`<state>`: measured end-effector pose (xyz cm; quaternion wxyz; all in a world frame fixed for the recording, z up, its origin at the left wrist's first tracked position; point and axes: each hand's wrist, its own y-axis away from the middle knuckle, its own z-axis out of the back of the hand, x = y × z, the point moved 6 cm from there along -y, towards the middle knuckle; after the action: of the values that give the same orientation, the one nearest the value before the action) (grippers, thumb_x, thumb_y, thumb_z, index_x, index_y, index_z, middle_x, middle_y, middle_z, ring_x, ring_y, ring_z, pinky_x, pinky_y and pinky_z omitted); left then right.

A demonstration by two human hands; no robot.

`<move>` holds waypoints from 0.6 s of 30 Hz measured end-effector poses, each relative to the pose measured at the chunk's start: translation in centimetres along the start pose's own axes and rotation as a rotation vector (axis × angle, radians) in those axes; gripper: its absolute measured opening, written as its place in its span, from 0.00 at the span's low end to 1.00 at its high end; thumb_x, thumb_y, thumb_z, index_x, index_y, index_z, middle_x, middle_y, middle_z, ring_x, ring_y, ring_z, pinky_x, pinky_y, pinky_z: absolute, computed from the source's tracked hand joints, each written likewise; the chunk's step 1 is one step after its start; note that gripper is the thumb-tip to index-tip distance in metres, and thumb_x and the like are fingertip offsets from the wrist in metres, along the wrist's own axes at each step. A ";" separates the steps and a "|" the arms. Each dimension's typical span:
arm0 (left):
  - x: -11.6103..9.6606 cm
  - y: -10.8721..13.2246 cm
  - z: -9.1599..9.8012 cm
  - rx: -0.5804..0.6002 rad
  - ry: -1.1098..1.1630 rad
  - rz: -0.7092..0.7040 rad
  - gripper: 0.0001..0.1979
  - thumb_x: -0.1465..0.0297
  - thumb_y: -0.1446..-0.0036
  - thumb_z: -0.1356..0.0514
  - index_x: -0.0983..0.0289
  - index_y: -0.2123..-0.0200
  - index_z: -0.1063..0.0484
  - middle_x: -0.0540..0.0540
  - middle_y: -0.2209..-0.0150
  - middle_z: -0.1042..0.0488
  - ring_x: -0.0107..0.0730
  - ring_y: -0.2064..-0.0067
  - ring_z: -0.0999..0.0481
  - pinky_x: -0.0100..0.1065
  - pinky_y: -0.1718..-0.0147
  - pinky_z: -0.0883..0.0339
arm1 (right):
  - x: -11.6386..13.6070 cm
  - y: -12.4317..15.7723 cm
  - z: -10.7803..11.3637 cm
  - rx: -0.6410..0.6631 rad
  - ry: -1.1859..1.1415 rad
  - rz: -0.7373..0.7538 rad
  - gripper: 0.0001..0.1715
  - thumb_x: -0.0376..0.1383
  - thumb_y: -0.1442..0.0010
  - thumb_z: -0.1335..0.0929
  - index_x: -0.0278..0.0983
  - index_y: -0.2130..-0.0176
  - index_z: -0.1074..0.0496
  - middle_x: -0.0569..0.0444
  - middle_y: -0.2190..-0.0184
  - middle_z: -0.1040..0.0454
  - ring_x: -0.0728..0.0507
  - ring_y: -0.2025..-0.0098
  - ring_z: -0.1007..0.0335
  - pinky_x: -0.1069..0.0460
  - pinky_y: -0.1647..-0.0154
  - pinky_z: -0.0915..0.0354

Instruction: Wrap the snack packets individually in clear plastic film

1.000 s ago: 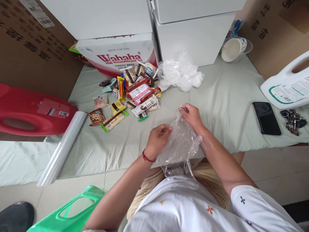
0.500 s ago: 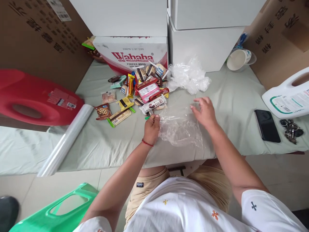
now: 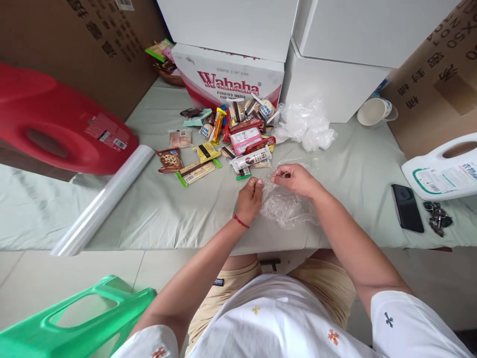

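Observation:
My left hand [image 3: 250,200] is closed on the left edge of a clear plastic bag [image 3: 286,208], which lies crumpled on the cloth near the table's front. With thumb and fingertips pinched together, my right hand [image 3: 296,180] grips the same bag at its upper edge, close to the left hand. Just beyond my hands is a pile of wrapped snacks, among them a white-wrapped bar [image 3: 251,159], a pink packet [image 3: 246,140] and a yellow packet [image 3: 206,151]. A heap of crumpled clear plastic [image 3: 307,124] sits behind the right hand.
At left stand a red jug [image 3: 70,124] and a clear plastic roll [image 3: 104,199]. White boxes and a Wahaha carton [image 3: 231,74] line the back. A paper cup [image 3: 374,112], white jug [image 3: 443,166], phone [image 3: 407,208] and keys [image 3: 437,217] are at right. A green stool [image 3: 85,318] is below.
My right hand has moved left and pinched the bag's upper edge beside my left hand; before, its fingers were apart. The camera view has shifted a little.

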<state>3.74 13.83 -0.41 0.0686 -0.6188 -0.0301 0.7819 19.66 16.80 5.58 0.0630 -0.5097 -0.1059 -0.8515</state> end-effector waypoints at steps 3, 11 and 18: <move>-0.3 0.5 1.4 -0.135 -0.068 -0.050 0.13 0.57 0.30 0.48 0.61 0.60 0.34 0.51 0.68 0.32 0.32 0.69 0.32 0.34 0.66 0.37 | 0.6 -0.2 0.0 0.088 0.037 -0.139 0.23 0.52 0.50 0.25 0.38 0.77 0.30 0.57 0.79 0.29 0.50 0.76 0.43 0.54 0.75 0.49; -5.9 4.2 1.7 0.081 -0.450 -0.671 0.30 0.53 0.35 0.40 0.60 0.35 0.36 0.64 0.44 0.25 0.49 0.44 0.27 0.47 0.47 0.40 | 0.6 -1.2 -2.4 0.069 -0.367 -0.486 0.19 0.43 0.49 0.22 0.38 0.77 0.32 0.57 0.82 0.30 0.54 0.84 0.55 0.54 0.83 0.63; -6.6 8.2 -0.6 0.196 -0.688 -0.905 0.15 0.67 0.33 0.44 0.58 0.45 0.26 0.58 0.51 0.21 0.39 0.54 0.26 0.43 0.56 0.40 | 0.6 -1.8 -3.8 0.100 -0.493 -0.570 0.15 0.38 0.45 0.21 0.34 0.72 0.27 0.59 0.79 0.31 0.58 0.85 0.57 0.58 0.87 0.65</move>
<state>5.20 4.75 4.72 0.4393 -0.2454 -0.2400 0.8302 15.74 17.61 4.14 -0.1792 -0.6454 -0.2968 -0.6806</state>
